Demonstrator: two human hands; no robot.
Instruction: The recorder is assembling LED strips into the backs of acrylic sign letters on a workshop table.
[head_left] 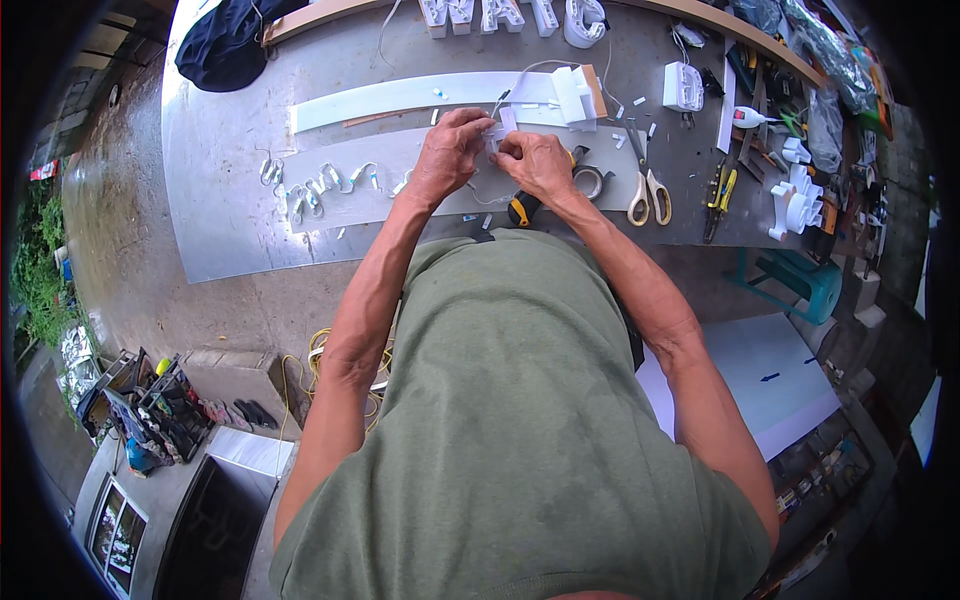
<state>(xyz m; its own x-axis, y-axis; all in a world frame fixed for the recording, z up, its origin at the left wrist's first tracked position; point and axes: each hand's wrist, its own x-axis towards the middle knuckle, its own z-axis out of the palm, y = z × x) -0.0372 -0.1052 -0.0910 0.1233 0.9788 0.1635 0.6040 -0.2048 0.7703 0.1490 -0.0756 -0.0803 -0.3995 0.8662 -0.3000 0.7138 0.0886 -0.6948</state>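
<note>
My left hand (455, 155) and my right hand (540, 165) meet above the workbench, fingers closed in a pinch. Between the fingertips is a small whitish piece (494, 140), too small to make out its kind. Just beyond it stands a pale strip (508, 119). A chain of small wired light modules (335, 180) runs out to the left over a grey sheet (400, 210). Under and beside my right wrist lie a yellow-black tape measure (523, 208) and a roll of tape (590, 181). Scissors (648, 180) with cream handles lie further right.
White hollow letters (490, 15) line the bench's far edge. A long white strip (390, 98) and white blocks (578, 97) lie beyond my hands. Yellow-handled pliers (720, 190), white cut-outs (797, 205) and a glue bottle (750, 117) are at right. A teal stool (805, 285) stands below.
</note>
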